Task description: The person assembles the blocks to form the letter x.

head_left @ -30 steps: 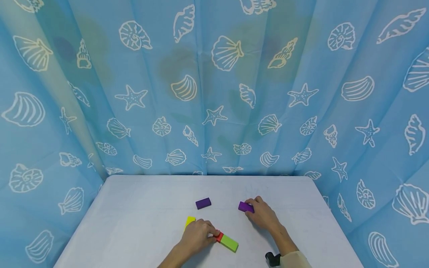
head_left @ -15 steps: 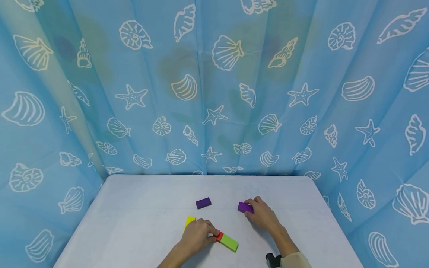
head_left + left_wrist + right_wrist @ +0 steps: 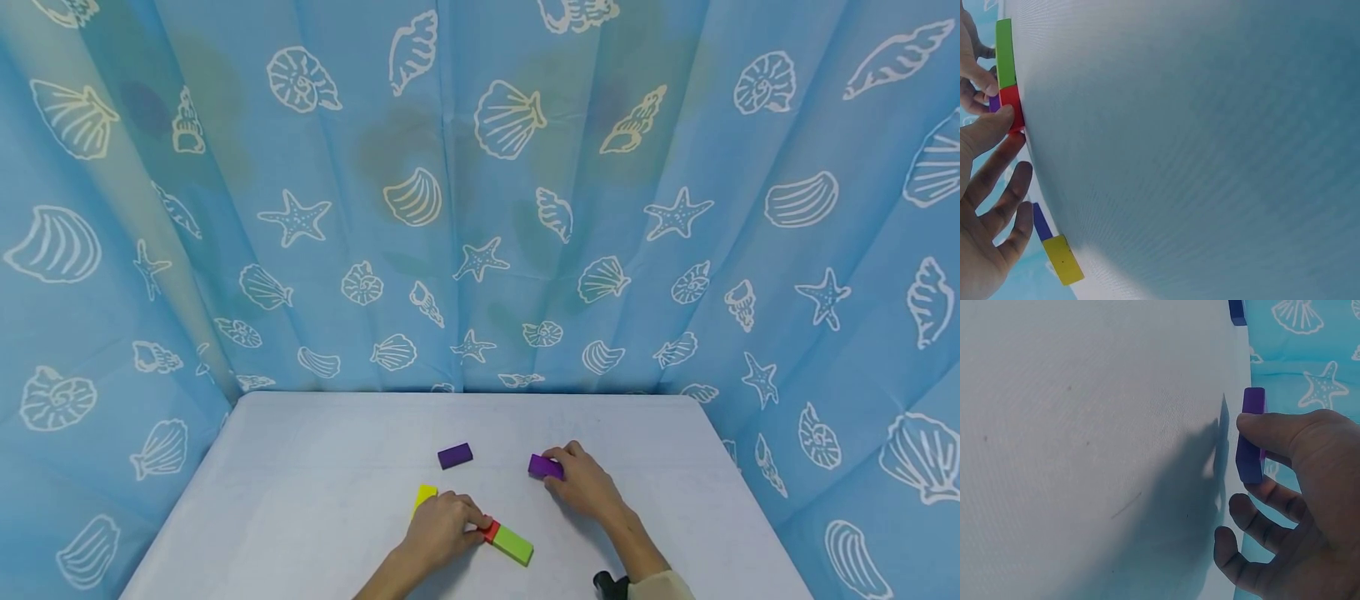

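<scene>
White table, over it right hand and left hand, both pinching thumb-to-finger: purple block in the right, apparently gripped to leave its left end clear, and, touching the green block's end, shorter red block in the left, likely for steadiness.

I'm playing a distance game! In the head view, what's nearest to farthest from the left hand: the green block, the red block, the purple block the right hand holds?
1. Red block: held by the left hand.
2. Green block: just right of the red one.
3. Purple block: farther off to the right, in the right hand.
</scene>
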Available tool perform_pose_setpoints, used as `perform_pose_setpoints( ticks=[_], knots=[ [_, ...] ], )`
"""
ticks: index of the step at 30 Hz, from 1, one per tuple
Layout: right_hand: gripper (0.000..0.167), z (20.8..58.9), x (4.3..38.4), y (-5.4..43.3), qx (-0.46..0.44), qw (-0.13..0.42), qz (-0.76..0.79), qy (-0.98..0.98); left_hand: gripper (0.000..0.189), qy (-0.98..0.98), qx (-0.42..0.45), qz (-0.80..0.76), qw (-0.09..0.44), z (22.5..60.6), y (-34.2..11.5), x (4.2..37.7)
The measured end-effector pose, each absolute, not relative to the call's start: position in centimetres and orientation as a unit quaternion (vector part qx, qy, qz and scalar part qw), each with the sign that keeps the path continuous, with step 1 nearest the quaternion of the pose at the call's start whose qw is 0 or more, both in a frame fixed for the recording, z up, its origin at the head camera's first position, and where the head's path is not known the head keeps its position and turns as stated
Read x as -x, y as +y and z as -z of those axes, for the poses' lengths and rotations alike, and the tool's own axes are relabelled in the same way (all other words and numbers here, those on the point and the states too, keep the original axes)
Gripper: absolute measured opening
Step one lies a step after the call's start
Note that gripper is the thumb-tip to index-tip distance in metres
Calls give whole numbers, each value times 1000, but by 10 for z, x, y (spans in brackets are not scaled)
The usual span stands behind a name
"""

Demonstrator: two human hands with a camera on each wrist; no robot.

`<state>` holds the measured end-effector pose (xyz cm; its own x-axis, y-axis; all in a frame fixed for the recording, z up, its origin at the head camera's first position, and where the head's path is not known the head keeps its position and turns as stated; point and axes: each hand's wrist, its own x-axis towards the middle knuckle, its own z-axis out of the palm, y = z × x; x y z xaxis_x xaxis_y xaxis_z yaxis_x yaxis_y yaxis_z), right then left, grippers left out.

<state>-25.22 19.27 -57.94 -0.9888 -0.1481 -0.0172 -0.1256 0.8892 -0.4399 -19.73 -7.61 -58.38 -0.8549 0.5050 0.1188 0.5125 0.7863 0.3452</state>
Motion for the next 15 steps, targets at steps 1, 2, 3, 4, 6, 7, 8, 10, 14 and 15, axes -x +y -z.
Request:
perform_pose_setpoints(
  ticks=[1, 2, 3, 4, 6, 7, 8, 10, 14, 15],
  knots=[
    [43, 579, 252, 192, 70, 24, 225, 972, 20, -945, 269, 186, 10, 584, -76, 197],
    [43, 579, 252, 192, 71, 23, 225, 972, 20, -945, 269, 186, 11, 584, -76, 197],
    [43, 579, 252, 191, 71, 22, 225, 972, 20, -945, 270, 187, 12, 584, -77, 197],
    [43, 580, 252, 191, 73, 20, 224, 972, 20, -945, 270, 187, 13, 584, -77, 197],
    [43, 579, 251, 191, 76, 20, 225, 971, 20, -945, 270, 186, 14, 584, -77, 197],
    [42, 579, 251, 190, 77, 20, 226, 971, 20, -945, 270, 186, 14, 584, -77, 197],
    [42, 579, 251, 190, 79, 20, 226, 971, 20, -945, 270, 186, 12, 584, -77, 197],
    [42, 579, 250, 189, 83, 22, 227, 970, 19, -945, 269, 187, 8, 583, -77, 197],
    [42, 580, 250, 188, 87, 24, 229, 969, 19, -945, 267, 189, 2, 583, -77, 197],
    [42, 580, 250, 188, 88, 25, 229, 969, 19, -945, 268, 188, 3, 582, -77, 197]
  ],
)
